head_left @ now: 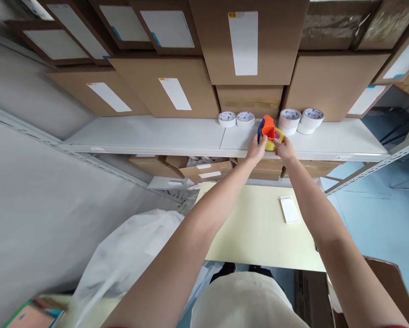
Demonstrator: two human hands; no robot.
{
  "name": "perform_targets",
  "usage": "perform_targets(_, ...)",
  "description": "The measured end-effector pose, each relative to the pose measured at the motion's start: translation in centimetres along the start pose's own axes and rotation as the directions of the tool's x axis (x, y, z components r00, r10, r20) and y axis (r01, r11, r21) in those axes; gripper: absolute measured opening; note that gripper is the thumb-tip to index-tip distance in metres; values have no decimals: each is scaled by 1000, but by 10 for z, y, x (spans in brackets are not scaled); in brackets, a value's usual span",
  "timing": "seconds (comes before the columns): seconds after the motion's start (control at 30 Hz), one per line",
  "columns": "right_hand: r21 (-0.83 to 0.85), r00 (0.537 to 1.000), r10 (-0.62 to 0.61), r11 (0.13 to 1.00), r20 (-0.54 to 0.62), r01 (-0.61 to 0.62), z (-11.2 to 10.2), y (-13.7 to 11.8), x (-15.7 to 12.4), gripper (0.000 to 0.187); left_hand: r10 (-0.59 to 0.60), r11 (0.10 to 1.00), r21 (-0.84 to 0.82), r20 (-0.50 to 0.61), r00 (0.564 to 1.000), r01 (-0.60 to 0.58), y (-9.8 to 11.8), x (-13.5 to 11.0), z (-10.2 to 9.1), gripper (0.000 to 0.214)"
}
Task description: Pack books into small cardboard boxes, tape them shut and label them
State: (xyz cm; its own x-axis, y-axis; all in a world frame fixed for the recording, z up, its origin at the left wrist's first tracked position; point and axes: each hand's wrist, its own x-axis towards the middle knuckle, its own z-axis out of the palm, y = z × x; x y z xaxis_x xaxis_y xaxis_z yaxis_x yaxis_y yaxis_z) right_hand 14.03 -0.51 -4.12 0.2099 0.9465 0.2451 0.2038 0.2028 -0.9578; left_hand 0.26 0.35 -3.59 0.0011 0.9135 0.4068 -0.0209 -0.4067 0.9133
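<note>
Both my arms reach forward to the white shelf. My left hand [257,149] is closed on an orange and blue tape dispenser [268,125], gripping its near left side. My right hand [285,149] pinches the near right edge of a roll of yellow tape [270,145], which sits against the dispenser. Whether the roll is fully seated on it I cannot tell. White tape rolls stand on the shelf at both sides: two single ones [227,119] to the left, and stacked ones [289,121] to the right, close behind my right hand.
Large cardboard boxes [182,91] line the back of the shelf [150,132]. Below it, an opened carton [206,171] holds pale material. A cream table [255,228] bears a white pad of labels or paper [289,209]. White plastic sheeting [132,255] lies at left; an open box [385,282] stands lower right.
</note>
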Motion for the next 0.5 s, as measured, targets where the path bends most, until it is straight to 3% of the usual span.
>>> perform_targets(0.1,3,1000,17,1000,7,-17,3,-4,-16,58,-35,999,-15,-44,998,34,6,-17,-3,53)
perform_targets(0.2,-15,997,-79,997,12,79,-8,-12,-63,64,-41,999,10,-74,996,42,22,-61,-14,55)
perform_targets(0.3,-53,996,-85,995,38,87,-25,-11,-136,68,-95,994,56,-36,995,97,38,-132,-26,50)
perform_targets(0.37,-63,999,-13,998,41,16,-36,4,-192,74,-176,982,77,9,984,175,36,-187,-31,52)
perform_targets(0.5,-64,968,240,970,71,-236,-45,68,-293,80,-408,913,41,40,912,407,2,-286,-33,59)
